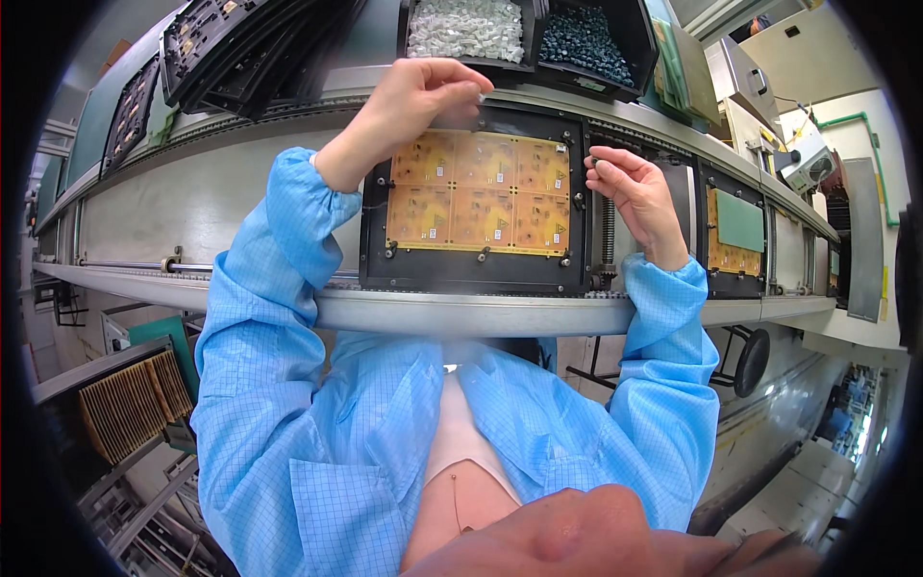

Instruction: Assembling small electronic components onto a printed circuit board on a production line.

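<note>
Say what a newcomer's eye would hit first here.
First, the orange-yellow rectangular circuit-board panel in its black rectangular frame, upper centre. Then the bare left hand near the panel's upper-left corner and bare right hand beside the frame's right edge. Beyond, black bins heaped with small white parts and small dark-blue parts.

Bright, fairly even light fills the middle of the frame, leaving soft shading in the folds of the blue sleeves (264,317) and a pale sheen on the metal front rail (481,314). The fisheye lens bows that rail and darkens the corners to black. The circuit-board panel (481,192) at centre is reasonably sharp, while the left hand's (413,106) fingertips look slightly smeared and the lower edge turns soft.
</note>
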Demonstrator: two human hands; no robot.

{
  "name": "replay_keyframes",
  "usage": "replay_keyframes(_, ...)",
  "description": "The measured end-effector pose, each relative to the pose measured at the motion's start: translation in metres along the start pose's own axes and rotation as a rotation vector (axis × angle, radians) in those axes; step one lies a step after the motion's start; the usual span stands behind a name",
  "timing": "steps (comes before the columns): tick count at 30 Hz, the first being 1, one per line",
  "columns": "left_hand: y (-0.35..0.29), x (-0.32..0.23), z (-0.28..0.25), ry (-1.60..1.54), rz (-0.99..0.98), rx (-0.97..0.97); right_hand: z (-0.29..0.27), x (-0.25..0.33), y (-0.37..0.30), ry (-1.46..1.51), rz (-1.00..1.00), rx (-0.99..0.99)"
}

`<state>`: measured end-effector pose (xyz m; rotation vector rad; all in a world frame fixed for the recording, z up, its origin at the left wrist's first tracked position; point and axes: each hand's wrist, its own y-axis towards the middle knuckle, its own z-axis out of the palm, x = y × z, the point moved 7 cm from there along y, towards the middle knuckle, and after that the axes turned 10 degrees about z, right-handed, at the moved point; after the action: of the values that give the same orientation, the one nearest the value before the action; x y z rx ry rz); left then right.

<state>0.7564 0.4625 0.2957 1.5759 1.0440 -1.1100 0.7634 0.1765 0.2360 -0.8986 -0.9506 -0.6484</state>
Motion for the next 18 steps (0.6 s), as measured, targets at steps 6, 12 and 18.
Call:
replay_keyframes(6,-0.023,0.012,0.027,-0.179,-0.079,0.063,0.005,0.006,0.004,-0.262,-0.074,-0.074)
replay_keyframes(12,-0.030,0.016,0.032,-0.138,-0.094,0.076,0.011,0.021,0.005,-0.711,-0.275,-0.225)
replay_keyframes(18,-0.030,0.017,0.030,-0.198,-0.094,0.020,0.021,0.023,0.003,-0.897,-0.329,-0.311)
